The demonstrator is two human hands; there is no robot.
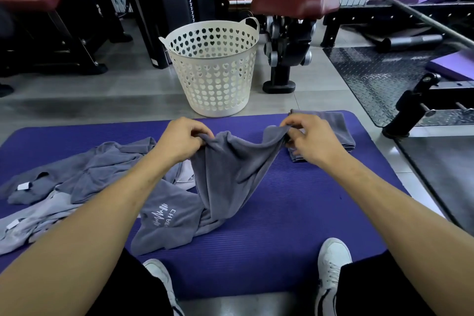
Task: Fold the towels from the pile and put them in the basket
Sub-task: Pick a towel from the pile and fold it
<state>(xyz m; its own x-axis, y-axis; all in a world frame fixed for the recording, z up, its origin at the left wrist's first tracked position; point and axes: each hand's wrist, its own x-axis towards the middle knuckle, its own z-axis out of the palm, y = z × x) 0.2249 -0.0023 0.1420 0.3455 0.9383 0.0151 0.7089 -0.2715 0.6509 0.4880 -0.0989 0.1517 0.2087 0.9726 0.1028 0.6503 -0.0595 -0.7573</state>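
A grey towel hangs between my two hands above the purple mat. My left hand pinches one top corner and my right hand pinches the other. The towel's lower end, with a white logo, trails on the mat. A loose pile of grey towels lies at the left of the mat. A folded grey towel lies flat behind my right hand. The white basket with heart-shaped holes stands on the floor beyond the mat's far edge.
Gym machines with dark red pads stand behind the basket and at the far left. A barbell and a black checker-plate platform are at the right. My white shoes rest on the mat's near edge.
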